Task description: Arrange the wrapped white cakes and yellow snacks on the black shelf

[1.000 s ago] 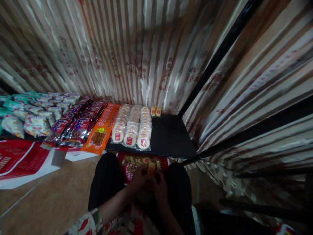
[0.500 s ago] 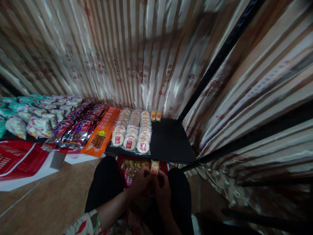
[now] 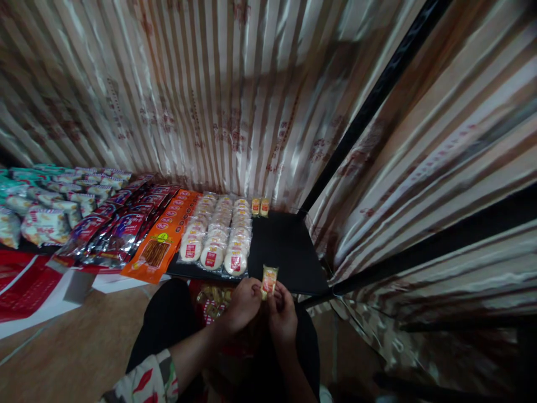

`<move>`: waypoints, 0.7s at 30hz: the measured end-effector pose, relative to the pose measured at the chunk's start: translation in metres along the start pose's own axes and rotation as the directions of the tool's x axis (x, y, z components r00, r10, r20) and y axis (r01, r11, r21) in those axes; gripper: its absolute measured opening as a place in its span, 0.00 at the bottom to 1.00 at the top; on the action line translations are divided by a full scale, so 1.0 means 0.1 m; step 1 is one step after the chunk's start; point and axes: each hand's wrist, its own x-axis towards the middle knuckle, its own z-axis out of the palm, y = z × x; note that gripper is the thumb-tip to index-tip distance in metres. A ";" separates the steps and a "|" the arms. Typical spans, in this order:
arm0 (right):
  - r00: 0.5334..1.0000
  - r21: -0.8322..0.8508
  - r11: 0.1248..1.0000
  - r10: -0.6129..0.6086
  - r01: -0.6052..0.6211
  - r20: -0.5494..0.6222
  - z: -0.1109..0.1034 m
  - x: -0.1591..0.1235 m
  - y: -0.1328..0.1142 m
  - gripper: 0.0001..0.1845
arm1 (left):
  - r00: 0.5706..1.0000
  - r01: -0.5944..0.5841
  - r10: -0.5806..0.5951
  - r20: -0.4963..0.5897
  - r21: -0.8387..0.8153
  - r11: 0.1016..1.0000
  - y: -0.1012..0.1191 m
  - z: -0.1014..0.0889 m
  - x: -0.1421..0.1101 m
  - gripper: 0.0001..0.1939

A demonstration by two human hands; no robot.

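Three rows of wrapped crackers lie ahead of your left hand, its fingers nearly closed on the small packet's lower left. Packet's upright in view by the shelf's front edge; your right hand, equally near, pinches its lower right, bare shelf beyond.

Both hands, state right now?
Left hand: closed, holding the packet by its left edge.
Right hand: closed, holding the same packet from its right side.
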 end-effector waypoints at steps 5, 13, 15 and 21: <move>0.999 0.003 0.999 -0.037 0.037 -0.031 -0.01 0.27 -0.07 0.23 | 1.000 0.015 -0.014 0.026 -0.042 0.999 0.17 0.08 0.19 0.12; 0.999 -0.037 0.999 -0.037 0.037 -0.020 -0.01 0.77 0.03 0.22 | 1.000 0.021 -0.020 0.021 -0.079 0.997 0.20 0.24 0.58 0.10; 0.999 -0.054 0.998 -0.039 0.038 -0.014 0.00 0.88 0.04 0.22 | 0.999 0.037 -0.035 0.018 -0.086 0.996 0.24 0.26 0.66 0.09; 0.997 -0.205 0.976 -0.077 0.072 -0.019 0.00 1.12 -0.10 0.22 | 0.995 0.103 -0.102 0.014 -0.041 0.994 0.37 0.32 0.91 0.08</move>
